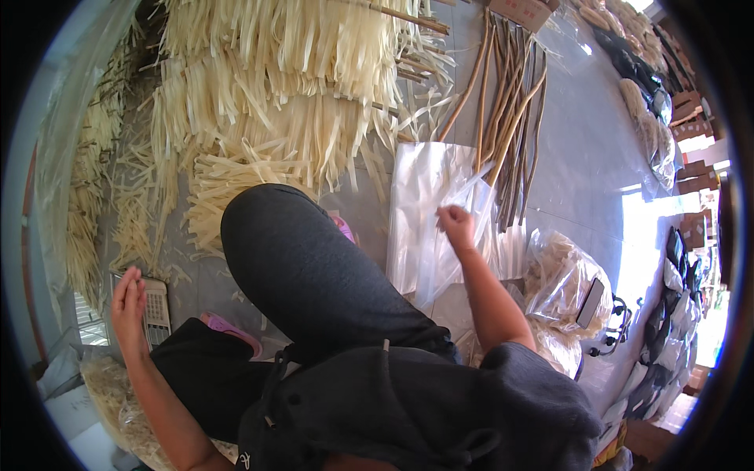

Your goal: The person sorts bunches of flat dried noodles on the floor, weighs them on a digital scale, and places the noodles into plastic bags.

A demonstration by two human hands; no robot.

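Note:
My right hand (456, 226) pinches a clear plastic bag (439, 265) and raises it off a stack of flat clear bags (410, 182) on the floor. My left hand (129, 300) is held out over the left edge of a digital scale (156, 309) with a keypad. Its fingers are straight, and I see nothing in them. In front of my knee lies a loose heap of pale dried noodle-like strips (235, 182). Behind it, more flat strips (283, 70) hang in dense rows over wooden sticks.
Bare wooden sticks (512, 112) lie partly over the bag stack. On the right are a filled plastic bag (559, 277), a phone (591, 302) on top of it and a dark power strip or cable (615, 329). Another filled bag (112, 394) sits at lower left. A cardboard box (524, 12) stands beyond.

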